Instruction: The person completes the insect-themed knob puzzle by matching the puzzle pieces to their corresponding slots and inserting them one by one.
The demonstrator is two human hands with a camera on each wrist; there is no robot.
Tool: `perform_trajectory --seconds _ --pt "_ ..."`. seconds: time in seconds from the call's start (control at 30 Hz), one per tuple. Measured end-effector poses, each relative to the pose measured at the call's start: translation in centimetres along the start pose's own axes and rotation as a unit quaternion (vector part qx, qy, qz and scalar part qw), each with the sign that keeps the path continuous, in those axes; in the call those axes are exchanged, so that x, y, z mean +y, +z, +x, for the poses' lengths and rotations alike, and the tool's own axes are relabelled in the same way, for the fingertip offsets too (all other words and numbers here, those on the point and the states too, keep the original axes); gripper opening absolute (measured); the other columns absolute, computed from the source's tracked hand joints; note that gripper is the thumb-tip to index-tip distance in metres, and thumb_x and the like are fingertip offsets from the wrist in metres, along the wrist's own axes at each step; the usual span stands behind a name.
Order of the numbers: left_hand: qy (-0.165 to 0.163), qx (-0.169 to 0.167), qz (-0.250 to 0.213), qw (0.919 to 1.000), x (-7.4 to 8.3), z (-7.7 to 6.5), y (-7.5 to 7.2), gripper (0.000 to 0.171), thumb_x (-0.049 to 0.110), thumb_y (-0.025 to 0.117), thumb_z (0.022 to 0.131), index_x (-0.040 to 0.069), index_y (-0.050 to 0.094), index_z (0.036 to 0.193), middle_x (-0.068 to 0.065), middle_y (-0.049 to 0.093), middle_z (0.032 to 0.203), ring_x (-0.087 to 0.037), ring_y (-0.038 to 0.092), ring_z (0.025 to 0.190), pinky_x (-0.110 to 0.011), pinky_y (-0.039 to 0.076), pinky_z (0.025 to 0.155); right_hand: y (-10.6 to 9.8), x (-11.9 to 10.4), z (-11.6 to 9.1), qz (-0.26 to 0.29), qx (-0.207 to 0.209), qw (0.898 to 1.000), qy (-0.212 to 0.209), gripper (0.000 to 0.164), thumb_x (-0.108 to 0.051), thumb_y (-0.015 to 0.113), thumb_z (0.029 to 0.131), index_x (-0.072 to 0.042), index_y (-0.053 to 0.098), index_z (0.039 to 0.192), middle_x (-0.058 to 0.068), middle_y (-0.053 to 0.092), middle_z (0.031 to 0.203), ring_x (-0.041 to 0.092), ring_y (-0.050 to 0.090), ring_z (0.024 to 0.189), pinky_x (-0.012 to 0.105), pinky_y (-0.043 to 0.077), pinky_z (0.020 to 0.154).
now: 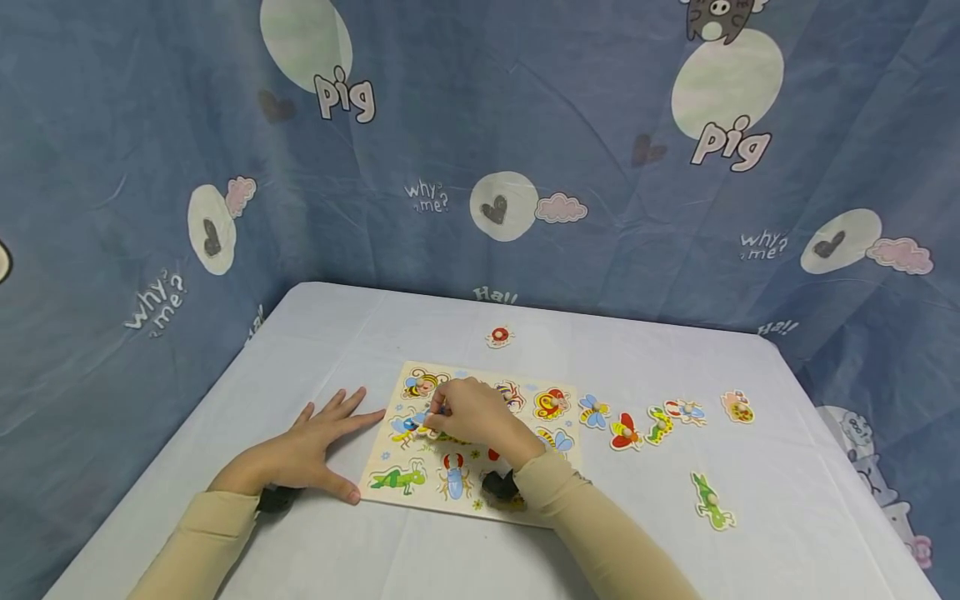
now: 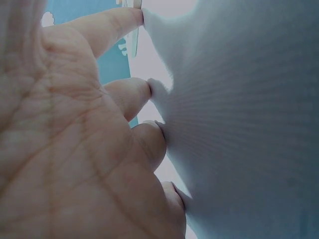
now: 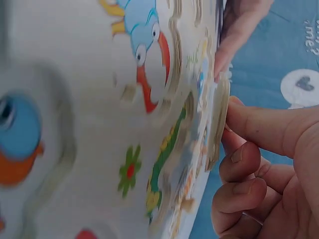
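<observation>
Where the beige sleeves point(image 1: 197, 537) come in on the near side of the board point(image 1: 420, 498), the table point(image 1: 360, 558) is white and cloth-like, with fine ribbing in the left wrist view. Left hand point(image 1: 303, 454): fingers straight and spread, tips down on the table left of the board, thumb by its near-left corner, index at its left edge. Black unit point(image 1: 501, 486) under the right wrist, over the board's near part. Grasshopper piece point(image 1: 712, 502) well right of the board, toward its near side.

Right hand point(image 1: 480, 417): over the board, thumb and fingertips pinching a wooden piece point(image 3: 218, 122). That one is above the board's left-middle part, edge-on in the right wrist view, so can't read its picture or tell if it touches.

Row right of the board, going outward: bee point(image 1: 592, 413) just beside its edge, red bug point(image 1: 625, 433), caterpillar point(image 1: 660, 427), beetle point(image 1: 686, 412), pink piece point(image 1: 738, 407) farthest out. Ladybug point(image 1: 498, 337) lies beyond the board's far edge.

Behind it all, blue curtain point(image 1: 420, 125) wraps the far side plus left and right of the board, soft folds, printed "pig", "why me?", hearts, clouds.
</observation>
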State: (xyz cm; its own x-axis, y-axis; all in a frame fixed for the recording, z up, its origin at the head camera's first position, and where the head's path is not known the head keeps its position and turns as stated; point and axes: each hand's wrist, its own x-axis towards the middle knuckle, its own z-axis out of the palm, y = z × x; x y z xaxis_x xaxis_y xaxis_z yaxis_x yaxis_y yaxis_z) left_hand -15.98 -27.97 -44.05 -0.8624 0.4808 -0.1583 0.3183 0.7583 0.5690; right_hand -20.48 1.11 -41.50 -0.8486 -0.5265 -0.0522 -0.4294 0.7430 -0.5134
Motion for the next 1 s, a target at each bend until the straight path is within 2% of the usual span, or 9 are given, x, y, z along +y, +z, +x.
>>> perform_trajectory --seconds 0.23,0.47,1.0 --pt "0.007 0.003 -0.001 1.0000 0.0 0.0 -0.1 0.120 0.056 0.100 0.063 0.025 0.045 0.165 -0.025 0.012 0.180 -0.059 0.001 0.163 -0.086 -0.004 0.120 0.8 -0.8 0.6 -0.020 0.000 1.000 0.002 0.018 -0.036 0.079 0.099 -0.024 0.070 0.088 -0.012 0.055 0.063 0.005 0.044 0.054 0.022 0.033 0.050" --pt "0.008 0.003 -0.003 1.0000 -0.1 0.0 0.0 0.120 0.056 0.100 0.062 0.026 0.045 0.165 -0.025 0.012 0.180 -0.059 0.001 0.163 -0.086 -0.004 0.120 1.6 -1.5 1.2 -0.040 0.000 0.999 0.000 0.019 -0.038 0.080 0.098 -0.026 0.070 0.087 -0.014 0.060 0.069 0.004 0.045 0.056 0.022 0.036 0.051" --pt "0.012 0.004 -0.010 0.9999 0.1 -0.1 -0.1 0.120 0.055 0.100 0.063 0.025 0.045 0.165 -0.025 0.012 0.180 -0.059 0.000 0.163 -0.086 -0.005 0.120 2.5 -1.9 1.8 -0.044 0.005 0.999 -0.008 0.018 -0.038 0.082 0.096 -0.025 0.075 0.086 -0.014 0.064 0.076 0.004 0.050 0.058 0.022 0.039 0.051"
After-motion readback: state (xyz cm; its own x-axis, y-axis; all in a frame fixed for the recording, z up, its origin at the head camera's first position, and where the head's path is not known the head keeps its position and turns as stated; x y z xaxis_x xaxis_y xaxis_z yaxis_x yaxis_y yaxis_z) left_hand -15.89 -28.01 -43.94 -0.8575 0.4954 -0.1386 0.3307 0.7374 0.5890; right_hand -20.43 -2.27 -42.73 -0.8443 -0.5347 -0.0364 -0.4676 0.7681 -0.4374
